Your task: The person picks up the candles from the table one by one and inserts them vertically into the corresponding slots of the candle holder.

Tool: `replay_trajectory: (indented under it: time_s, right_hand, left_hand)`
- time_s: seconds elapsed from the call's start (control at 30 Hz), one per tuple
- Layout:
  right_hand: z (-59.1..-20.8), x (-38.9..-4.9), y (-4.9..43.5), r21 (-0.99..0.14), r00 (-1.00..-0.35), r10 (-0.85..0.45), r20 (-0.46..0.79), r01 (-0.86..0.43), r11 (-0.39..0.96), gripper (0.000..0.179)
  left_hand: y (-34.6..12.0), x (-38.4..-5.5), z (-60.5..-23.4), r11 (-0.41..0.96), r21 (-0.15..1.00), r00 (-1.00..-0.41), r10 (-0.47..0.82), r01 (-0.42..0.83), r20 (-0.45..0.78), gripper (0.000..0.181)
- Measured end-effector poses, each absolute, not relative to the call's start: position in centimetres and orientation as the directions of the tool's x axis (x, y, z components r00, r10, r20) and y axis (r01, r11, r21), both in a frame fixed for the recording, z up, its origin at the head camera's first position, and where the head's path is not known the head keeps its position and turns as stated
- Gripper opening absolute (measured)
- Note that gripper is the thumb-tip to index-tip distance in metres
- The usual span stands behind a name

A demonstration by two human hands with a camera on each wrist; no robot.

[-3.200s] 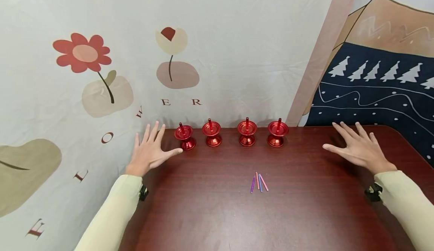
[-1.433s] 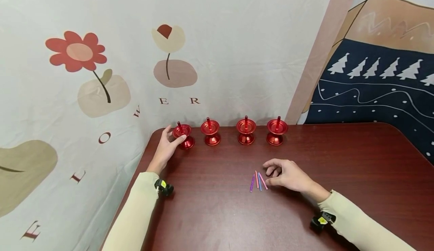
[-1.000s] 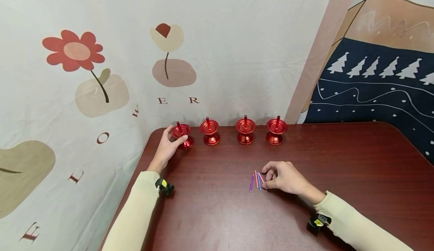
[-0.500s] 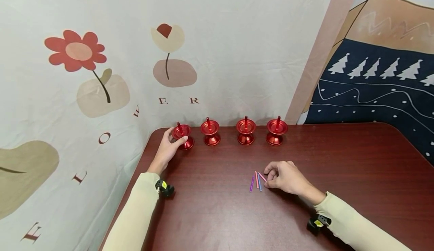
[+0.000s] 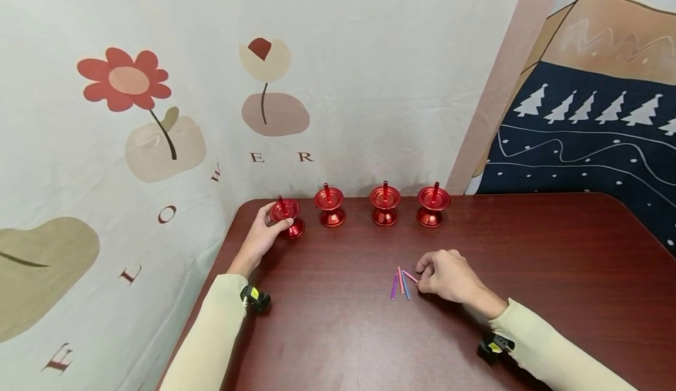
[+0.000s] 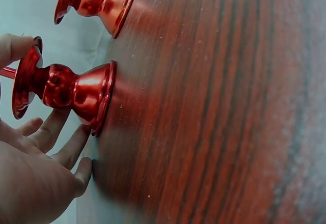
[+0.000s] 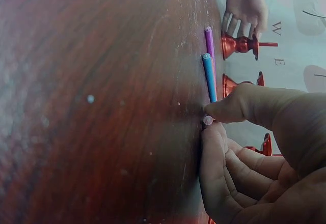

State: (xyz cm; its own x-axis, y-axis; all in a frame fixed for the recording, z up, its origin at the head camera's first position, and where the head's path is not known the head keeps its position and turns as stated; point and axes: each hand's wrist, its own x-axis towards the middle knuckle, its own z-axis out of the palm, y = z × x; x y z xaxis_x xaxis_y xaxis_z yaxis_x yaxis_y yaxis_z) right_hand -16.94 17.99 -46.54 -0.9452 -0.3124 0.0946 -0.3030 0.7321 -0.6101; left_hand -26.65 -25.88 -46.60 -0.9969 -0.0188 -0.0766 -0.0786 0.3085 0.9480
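Note:
My left hand grips the leftmost red metal candle holder, thumb at the dish rim and fingers behind the stem. In the left wrist view this candle holder stands with its base at the tabletop. Low over the table, my right hand pinches one end of a thin pink candle, its tip showing between thumb and forefinger in the right wrist view. Just left of it lie a blue candle, another pink candle and a purple candle.
Three more red candle holders, each with an upright tube, line the back edge of the brown table. Behind them hangs a pale printed cloth. A dark blue patterned cloth is at the right.
Both hands have come in from a spread pose. The left took hold of the leftmost candle holder and drew it slightly nearer. The right took a pink candle, whose near end swung right.

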Motion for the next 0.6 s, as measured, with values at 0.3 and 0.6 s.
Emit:
replay_trajectory:
  time_s: [0.3, 0.6]
  right_hand:
    - [-47.1, -17.4, 18.5, -0.642, -0.931, -0.345, 0.120, -0.338, 0.688, 0.016]
    - [-50.6, -19.0, 20.1, -0.675, -0.886, -0.394, 0.243, -0.447, 0.587, 0.015]
  left_hand:
    - [-25.7, -25.9, -46.3, 0.297, 0.953, -0.997, 0.029, -0.064, -0.076, 0.079]
    - [-26.1, -25.3, -46.2, 0.290, 0.956, -0.989, 0.120, -0.042, -0.080, 0.079]
